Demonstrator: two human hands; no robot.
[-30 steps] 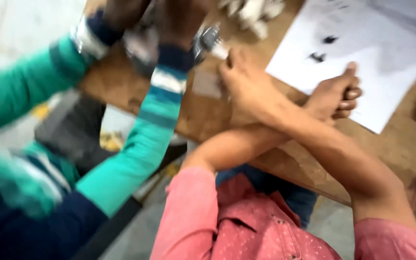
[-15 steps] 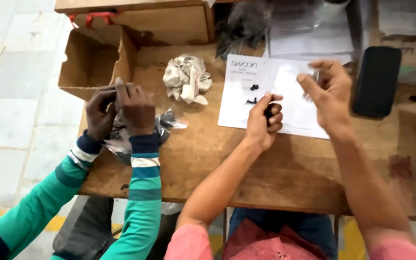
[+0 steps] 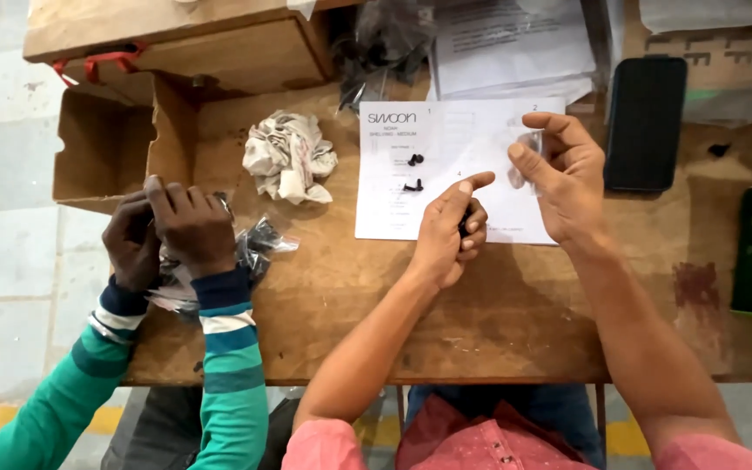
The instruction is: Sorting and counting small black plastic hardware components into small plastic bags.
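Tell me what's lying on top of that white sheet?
Two small black parts lie on the white sheet. The left hand rests on it too, covering whatever is beneath.

Soft, even indoor light, sharp in the middle and softer at the edges

Light falls flat over the wooden surface, leaving only faint, short shadows just under the fingers of the left hand and beneath the right hand. The white sheet under those fingers is the brightest patch, close to washing out, yet its marks stay readable. The dark phone beyond the right hand's fingers shows a dull sheen, no hard glare. Focus is crisp around both hands; the pink shirt at the bottom edge goes soft. No motion blur shows.
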